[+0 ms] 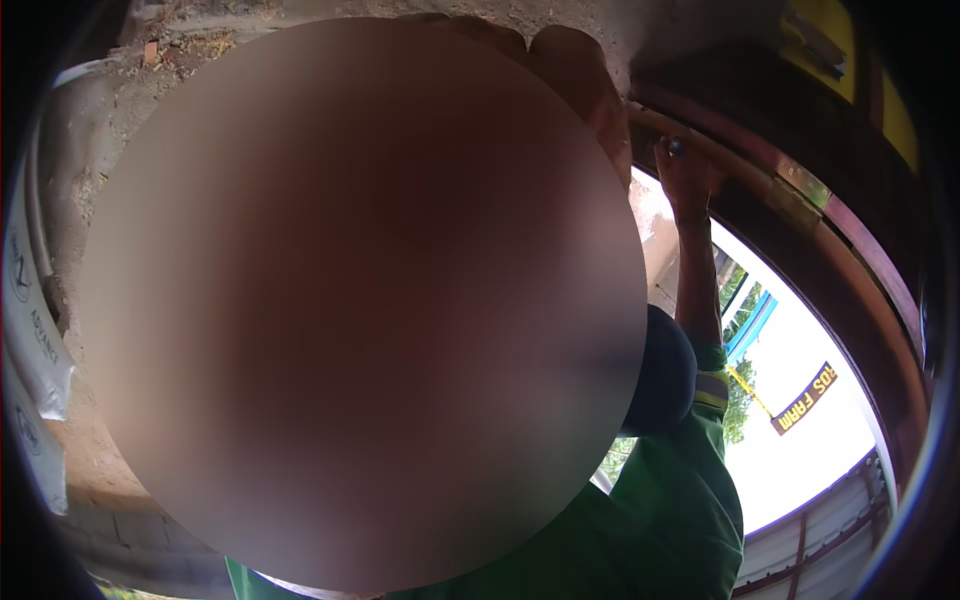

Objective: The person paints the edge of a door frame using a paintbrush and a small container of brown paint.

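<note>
Neither of my own hands can be made out; a large blurred oval hides most of the middle. A person in a green shirt (670,490) is very close. That person's bare arm (697,285) reaches up on the right, and the hand (685,180) is at a dark curved metal bar (740,195). By its fingers is a small, dark round thing (677,147), its kind unclear. Rounded skin-toned shapes (580,75) show above the oval; I cannot tell whose they are. Beside the oval sits a smooth navy rounded shape (662,370).
White printed sacks (35,330) are stacked at the left edge, near bare ground (95,190) and a block wall (120,530). At the right, a bright opening shows a dark sign with yellow letters (805,400) and corrugated sheeting (820,545). Yellow panels (835,45) stand at the upper right.
</note>
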Demonstrator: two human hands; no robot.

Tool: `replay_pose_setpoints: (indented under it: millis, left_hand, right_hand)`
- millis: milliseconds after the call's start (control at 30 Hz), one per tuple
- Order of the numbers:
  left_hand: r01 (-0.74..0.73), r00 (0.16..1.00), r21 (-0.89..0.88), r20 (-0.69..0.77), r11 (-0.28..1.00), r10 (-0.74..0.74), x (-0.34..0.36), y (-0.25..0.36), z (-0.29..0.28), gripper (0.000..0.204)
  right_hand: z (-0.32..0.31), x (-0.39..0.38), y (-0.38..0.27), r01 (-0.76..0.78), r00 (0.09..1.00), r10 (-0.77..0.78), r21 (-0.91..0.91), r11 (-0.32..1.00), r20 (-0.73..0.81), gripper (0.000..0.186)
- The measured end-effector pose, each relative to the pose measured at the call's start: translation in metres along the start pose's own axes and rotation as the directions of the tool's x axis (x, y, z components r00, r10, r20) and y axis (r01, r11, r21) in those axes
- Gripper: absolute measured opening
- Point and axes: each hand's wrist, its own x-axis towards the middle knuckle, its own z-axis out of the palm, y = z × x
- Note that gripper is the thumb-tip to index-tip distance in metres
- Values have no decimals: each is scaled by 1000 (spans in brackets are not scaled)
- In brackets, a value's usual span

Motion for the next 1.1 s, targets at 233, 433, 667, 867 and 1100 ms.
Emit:
replay_pose_setpoints:
  millis: [233,433,667,867,1100]
  left_hand:
    - [35,999,-2,-12,999,-35,0,4,-5,28]
    - [96,995,22,-13,995,-96,2,3,-7,29]
    - [53,998,-15,-41,998,-54,-3,3,-9,29]
    - [119,993,73,-15,990,-118,-2,12,-7,30]
    - [54,998,50,29,997,-56,-1,19,-2,28]
  right_hand:
    - [-77,-6,-38,76,979,-120,-249,965,-166,32]
    - [43,13,-55,154,988,-154,-38,987,-21,13]
    - [-105,-19,7,-303,938,311,77,950,-150,38]
    - [-161,-32,-20,-241,933,186,-151,959,-308,30]
    - [54,-14,-54,94,967,-62,123,988,-246,15]
